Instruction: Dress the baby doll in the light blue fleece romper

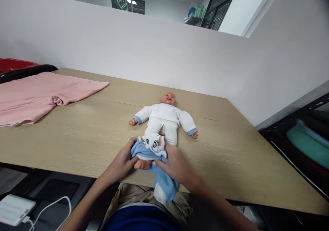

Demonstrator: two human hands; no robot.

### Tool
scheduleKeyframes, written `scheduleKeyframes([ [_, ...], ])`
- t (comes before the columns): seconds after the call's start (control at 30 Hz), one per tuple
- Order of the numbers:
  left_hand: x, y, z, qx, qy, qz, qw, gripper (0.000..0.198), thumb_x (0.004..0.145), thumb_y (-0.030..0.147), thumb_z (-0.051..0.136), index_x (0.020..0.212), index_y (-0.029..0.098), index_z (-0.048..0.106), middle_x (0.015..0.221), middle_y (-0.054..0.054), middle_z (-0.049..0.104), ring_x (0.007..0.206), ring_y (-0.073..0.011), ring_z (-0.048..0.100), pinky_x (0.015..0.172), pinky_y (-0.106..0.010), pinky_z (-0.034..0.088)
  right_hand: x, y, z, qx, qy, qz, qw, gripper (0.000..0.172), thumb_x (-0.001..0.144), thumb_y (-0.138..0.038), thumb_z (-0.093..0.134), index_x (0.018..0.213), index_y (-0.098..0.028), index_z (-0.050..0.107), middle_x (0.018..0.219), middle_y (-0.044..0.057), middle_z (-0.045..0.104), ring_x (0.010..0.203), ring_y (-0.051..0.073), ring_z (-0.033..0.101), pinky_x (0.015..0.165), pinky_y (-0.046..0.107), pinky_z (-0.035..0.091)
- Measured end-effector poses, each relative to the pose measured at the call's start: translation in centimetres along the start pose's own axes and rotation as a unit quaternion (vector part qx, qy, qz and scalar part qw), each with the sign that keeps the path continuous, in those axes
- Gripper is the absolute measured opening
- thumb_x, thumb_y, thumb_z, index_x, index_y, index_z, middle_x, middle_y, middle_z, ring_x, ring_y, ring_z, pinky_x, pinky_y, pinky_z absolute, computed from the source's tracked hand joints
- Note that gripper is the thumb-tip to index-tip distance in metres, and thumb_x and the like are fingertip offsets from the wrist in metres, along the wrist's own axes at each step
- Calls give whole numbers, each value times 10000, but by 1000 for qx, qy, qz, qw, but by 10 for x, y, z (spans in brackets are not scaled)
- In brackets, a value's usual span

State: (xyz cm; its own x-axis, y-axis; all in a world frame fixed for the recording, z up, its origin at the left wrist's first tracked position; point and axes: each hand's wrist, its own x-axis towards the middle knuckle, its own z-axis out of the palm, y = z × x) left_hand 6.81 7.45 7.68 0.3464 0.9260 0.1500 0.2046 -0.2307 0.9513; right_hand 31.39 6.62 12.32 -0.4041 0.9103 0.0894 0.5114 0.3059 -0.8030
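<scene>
A baby doll (164,118) in a white suit with blue cuffs lies on its back on the wooden table (77,135), head toward the wall. A blue and white garment (151,147) with a cartoon animal print is bunched around the doll's legs, and one bare foot (142,164) pokes out of it. My left hand (123,162) grips the garment's left side by that foot. My right hand (174,162) holds its right side, fingers closed on the cloth. A blue leg of the garment (164,186) hangs over the table's front edge.
A pink cloth (38,94) lies spread at the table's far left. A white partition wall runs behind the table. A dark shelf with a teal item (308,142) stands at the right. A white power bank with a cable (15,208) lies at the lower left.
</scene>
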Motion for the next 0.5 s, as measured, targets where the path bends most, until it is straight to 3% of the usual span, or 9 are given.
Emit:
scheduleKeyframes([
  [0.1,18,9,-22,30,-50,3,998,410,1027,335,638,1407,182,637,1481,-146,666,1406,-328,584,1266,-465,397,12,9,-13,-76,7,-71,995,257,959,-345,787,1189,-237,747,1282,137,757,1249,375,674,1126,544,518],
  [0.2,38,20,-43,49,-99,24,994,272,987,343,696,1194,177,756,1324,-122,751,1299,-334,635,1218,-464,441,26,12,-24,-78,-16,-83,993,319,963,-442,798,1182,-213,758,1242,114,774,1210,343,689,1115,544,524],
  [0.37,63,22,-62,13,-212,-16,977,387,878,432,858,1142,162,776,1187,-81,784,1152,-305,676,1072,-404,520,35,6,-45,13,-48,-36,998,625,871,-566,868,1360,-217,695,1334,105,763,1224,329,706,1105,458,538],
  [0.5,68,9,-66,-38,-217,-23,975,459,934,541,797,1190,168,718,1156,-64,739,1096,-253,661,981,-343,529,22,17,-63,36,-51,-11,998,504,962,-620,747,1257,-215,687,1199,75,738,1114,287,684,1051,428,534],
])
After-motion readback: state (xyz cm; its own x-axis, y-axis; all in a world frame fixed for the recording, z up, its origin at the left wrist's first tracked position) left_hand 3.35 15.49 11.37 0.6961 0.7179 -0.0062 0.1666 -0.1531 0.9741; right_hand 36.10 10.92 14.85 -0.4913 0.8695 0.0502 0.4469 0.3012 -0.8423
